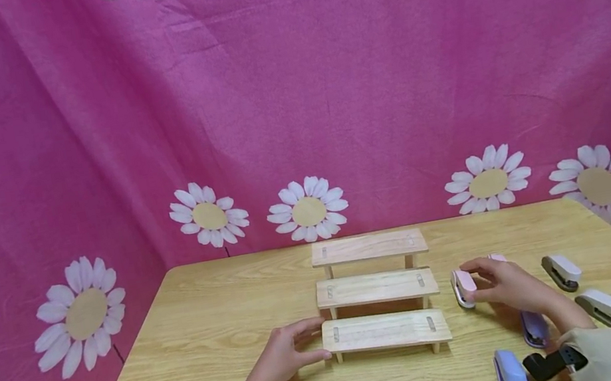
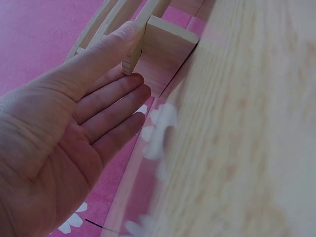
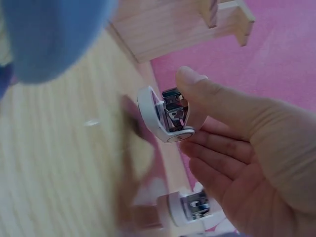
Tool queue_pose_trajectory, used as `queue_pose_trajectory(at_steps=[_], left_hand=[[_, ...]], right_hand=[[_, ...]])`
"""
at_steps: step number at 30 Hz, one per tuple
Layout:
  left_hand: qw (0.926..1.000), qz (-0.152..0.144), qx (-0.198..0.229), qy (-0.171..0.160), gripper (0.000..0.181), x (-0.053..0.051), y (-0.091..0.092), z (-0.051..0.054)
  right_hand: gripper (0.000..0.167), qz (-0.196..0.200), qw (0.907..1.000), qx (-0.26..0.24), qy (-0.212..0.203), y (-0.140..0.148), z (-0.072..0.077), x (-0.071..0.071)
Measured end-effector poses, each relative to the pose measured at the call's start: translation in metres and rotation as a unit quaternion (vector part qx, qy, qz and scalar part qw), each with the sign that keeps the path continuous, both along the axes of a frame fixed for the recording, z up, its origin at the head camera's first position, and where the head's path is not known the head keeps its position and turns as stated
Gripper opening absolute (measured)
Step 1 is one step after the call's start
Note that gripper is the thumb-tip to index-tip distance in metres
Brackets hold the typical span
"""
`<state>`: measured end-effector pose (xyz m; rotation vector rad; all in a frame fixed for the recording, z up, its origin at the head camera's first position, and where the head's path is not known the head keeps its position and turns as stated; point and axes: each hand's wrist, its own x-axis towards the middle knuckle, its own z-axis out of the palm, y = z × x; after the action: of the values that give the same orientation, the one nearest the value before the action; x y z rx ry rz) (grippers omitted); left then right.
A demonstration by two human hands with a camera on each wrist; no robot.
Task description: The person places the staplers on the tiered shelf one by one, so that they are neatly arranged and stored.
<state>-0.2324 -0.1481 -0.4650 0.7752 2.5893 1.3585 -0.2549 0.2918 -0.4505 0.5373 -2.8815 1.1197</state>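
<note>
A pale wooden three-tier stand (image 1: 386, 330) sits in the middle of the table. At the left end of its lowest step is my left hand (image 1: 278, 358), thumb at the front corner and index finger at the back one, gripping that end. The left wrist view shows the thumb (image 2: 111, 47) on the step's edge and the other fingers stretched out below. Right of the stand, my right hand (image 1: 512, 287) holds a pink-topped stapler (image 1: 465, 281) between thumb and fingers. In the right wrist view this stapler (image 3: 148, 111) appears just off the tabletop.
Behind the right hand is another pink stapler (image 1: 497, 257). A purple stapler (image 1: 535, 329) lies under the forearm, with a blue one (image 1: 512, 371) nearer. Two white-topped staplers (image 1: 564, 270) stand farther right. A pink flowered cloth (image 1: 327, 99) hangs behind the table.
</note>
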Motion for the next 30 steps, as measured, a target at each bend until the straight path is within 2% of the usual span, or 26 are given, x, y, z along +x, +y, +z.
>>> queue_pose_trajectory(at_steps=[8, 19, 30], left_hand=[[1.0000, 0.002, -0.003, -0.001, 0.060, 0.000, 0.000, 0.001], [0.9999, 0.002, -0.010, 0.003, 0.059, 0.000, 0.000, 0.000], [0.9999, 0.003, -0.013, 0.005, 0.060, 0.000, 0.000, 0.000]], right_hand=[[0.056, -0.020, 0.9993, 0.007, 0.029, -0.001, 0.013, 0.004], [0.057, 0.000, 0.9994, 0.006, 0.034, -0.003, 0.037, 0.002], [0.055, 0.012, 0.9977, 0.011, 0.065, -0.003, 0.062, -0.004]])
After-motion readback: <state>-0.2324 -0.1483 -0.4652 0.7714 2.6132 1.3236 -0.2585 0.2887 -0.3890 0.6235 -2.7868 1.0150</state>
